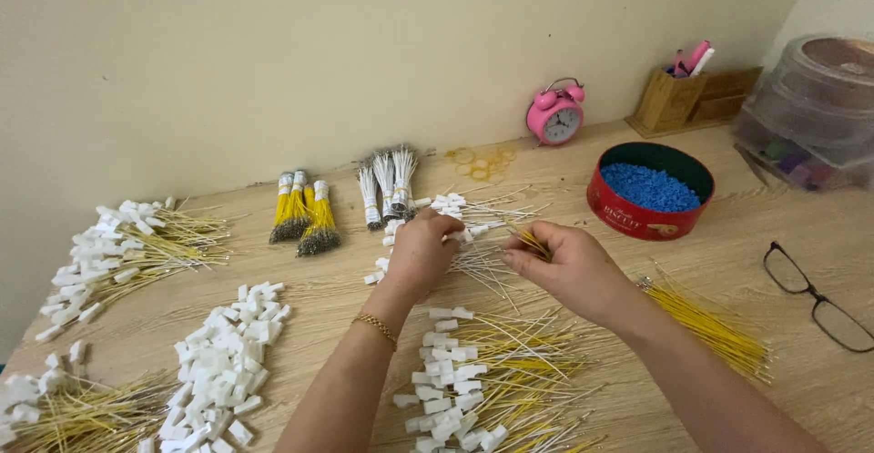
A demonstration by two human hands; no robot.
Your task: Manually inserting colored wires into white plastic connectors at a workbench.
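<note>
**Yellow wires pinched over a wooden table**

Yellow wires [531, 240] sit pinched in the right hand [569, 266], fingers closed on their ends, near the middle of the table [801, 389]. Just beside it, the left hand [421, 254] curls over a white connector [455, 234], apparently gripping it, though the fingertips are hidden. Nearer the front edge lies a heap of wired connectors [473, 385]. Toward the back edge stands a red tin [637, 212] of blue beads.
</note>
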